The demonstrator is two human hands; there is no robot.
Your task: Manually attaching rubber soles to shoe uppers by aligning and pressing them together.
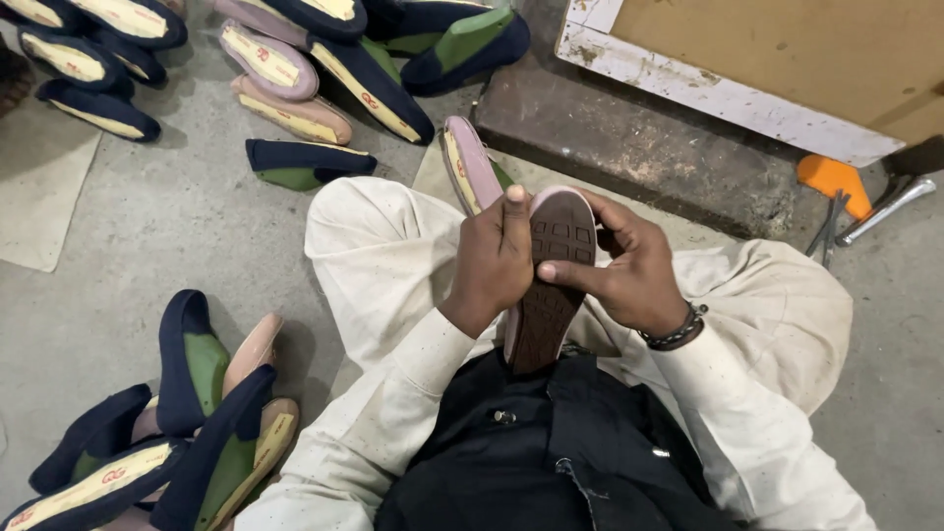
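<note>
Item: one pink slipper [551,285], brown ridged sole facing up at us, which we are holding over our lap with its long axis running from our chest out toward the knees. Our left hand [492,261] is wrapping its near side, thumb lying along the sole's edge, while our right hand [629,270] is closing on the far side, one of its fingers [570,276] pressing across the tread. Both hands are equally near; further slippers [295,74] are lying on the floor [177,216] ahead and another pile [187,423] to our left.
</note>
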